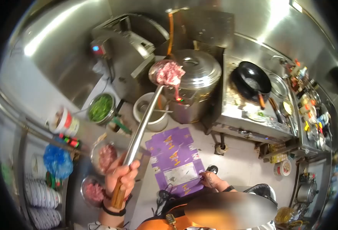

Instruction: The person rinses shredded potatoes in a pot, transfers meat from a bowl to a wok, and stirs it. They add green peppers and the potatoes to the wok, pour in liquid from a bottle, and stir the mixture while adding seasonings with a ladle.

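My left hand [122, 180] is closed round the wooden handle end of a long metal ladle [141, 129]. The ladle's bowl is heaped with raw pinkish meat [169, 73], raised in front of the lidded steel pot [199, 71], and a strip of meat hangs from its edge. Below my left hand are two bowls of raw meat, one [106, 156] just above the other [94, 191]. My right hand [212, 181] is low near my body, beside the purple flattened cardboard [172, 155], its fingers loosely bent and apart, with nothing visible in them.
A white bucket [152, 124] stands beside the pot. Greens fill a metal bowl [101, 108] on the left. On the right, a black wok [250, 80] rests on the stove [240, 111]. Stacked dishes [42, 193] and a blue bag [58, 161] occupy the lower-left shelf.
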Available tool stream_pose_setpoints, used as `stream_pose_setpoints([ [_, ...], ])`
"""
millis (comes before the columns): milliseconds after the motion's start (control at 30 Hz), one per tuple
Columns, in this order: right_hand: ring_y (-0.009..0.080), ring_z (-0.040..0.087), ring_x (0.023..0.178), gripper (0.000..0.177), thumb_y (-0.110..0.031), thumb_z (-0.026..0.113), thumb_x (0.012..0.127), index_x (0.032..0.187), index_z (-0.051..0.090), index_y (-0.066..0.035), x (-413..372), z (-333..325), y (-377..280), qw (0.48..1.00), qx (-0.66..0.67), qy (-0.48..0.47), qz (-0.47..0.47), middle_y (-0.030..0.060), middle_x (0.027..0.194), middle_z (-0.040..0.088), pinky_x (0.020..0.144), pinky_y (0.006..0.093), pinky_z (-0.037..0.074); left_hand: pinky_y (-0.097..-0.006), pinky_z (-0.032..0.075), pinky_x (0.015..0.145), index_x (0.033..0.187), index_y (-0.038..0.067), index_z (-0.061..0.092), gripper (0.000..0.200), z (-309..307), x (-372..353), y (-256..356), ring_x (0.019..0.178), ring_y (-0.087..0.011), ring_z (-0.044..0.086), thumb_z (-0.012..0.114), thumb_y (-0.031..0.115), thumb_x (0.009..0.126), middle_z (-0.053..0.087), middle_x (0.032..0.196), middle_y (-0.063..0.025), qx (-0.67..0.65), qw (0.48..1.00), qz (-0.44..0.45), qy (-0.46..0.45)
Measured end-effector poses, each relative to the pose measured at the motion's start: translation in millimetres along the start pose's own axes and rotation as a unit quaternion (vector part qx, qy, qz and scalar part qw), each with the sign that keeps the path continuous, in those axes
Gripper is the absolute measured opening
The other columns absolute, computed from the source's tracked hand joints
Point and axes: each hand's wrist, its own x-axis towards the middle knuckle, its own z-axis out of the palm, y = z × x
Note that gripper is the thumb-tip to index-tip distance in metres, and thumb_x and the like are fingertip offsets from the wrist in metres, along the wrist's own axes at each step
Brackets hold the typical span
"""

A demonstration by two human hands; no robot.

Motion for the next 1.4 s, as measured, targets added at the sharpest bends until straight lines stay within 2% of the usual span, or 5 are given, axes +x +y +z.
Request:
stream_pose_setpoints([
  [433, 0.019, 0.063, 0.071, 0.027, -0.003, 0.062, 0.076, 0.103, 0.06, -0.002, -64.3, -213.2, 170.2, 0.934, 0.197, 0.285, 0.083, 0.0116, 0.086, 0.064, 0.066, 0.0289, 0.051, -0.0243, 0.043, 0.046, 0.096, -0.003, 0.047, 0.014, 169.7, 472.1, -277.8, 0.057, -0.0136, 0.052, 0.049, -0.005, 0.082, 0.052, 0.071, -0.0097, 0.226, 0.956, -0.109, -0.152],
  [667, 0.0113, 0.06, 0.083, 0.024, -0.013, 0.058, 0.086, 0.106, 0.058, 0.001, -40.5, -326.4, 206.6, 0.763, 0.48, 0.417, 0.113, 0.0061, 0.092, 0.063, 0.075, 0.0223, 0.047, -0.0403, 0.048, 0.07, 0.105, -0.001, 0.055, 0.038, 156.7, 563.6, -398.3, 0.076, -0.0375, 0.061, 0.06, 0.008, 0.068, 0.06, 0.081, -0.0244, 0.808, 0.567, 0.094, -0.128],
  [800, 0.0229, 0.058, 0.083, 0.05, -0.043, 0.041, 0.092, 0.118, 0.045, 0.0, -9.8, -378.7, 197.9, 0.516, 0.789, 0.311, 0.122, 0.0108, 0.093, 0.058, 0.072, 0.0342, 0.049, -0.0419, 0.049, 0.069, 0.109, -0.002, 0.051, 0.033, 174.0, 542.3, -410.7, 0.077, -0.0378, 0.061, 0.053, 0.008, 0.078, 0.061, 0.081, -0.0246, 0.794, 0.587, 0.054, -0.15],
  [967, 0.0111, 0.048, 0.05, 0.032, -0.011, 0.058, 0.085, 0.111, 0.045, 0.002, -2.8, -400.4, 208.0, 0.658, 0.553, 0.415, 0.299, 0.004, 0.07, 0.051, 0.041, 0.0216, 0.039, -0.0326, 0.049, 0.079, 0.116, -0.001, 0.053, 0.033, 156.4, 517.1, -352.8, 0.097, -0.0229, 0.058, 0.053, 0.01, 0.085, 0.057, 0.102, -0.0146, 0.647, 0.601, 0.05, -0.466],
  [1400, 0.0086, 0.044, 0.04, 0.017, -0.016, 0.049, 0.09, 0.078, 0.051, -0.005, -17.4, -462.3, 239.8, 0.766, 0.407, 0.403, 0.291, -0.0013, 0.06, 0.045, 0.035, 0.0226, 0.035, -0.025, 0.05, 0.07, 0.116, -0.001, 0.052, 0.032, -12.0, 479.2, -166.8, 0.081, -0.0134, 0.061, 0.056, 0.007, 0.085, 0.061, 0.097, -0.01, 0.51, 0.848, -0.147, -0.008],
])
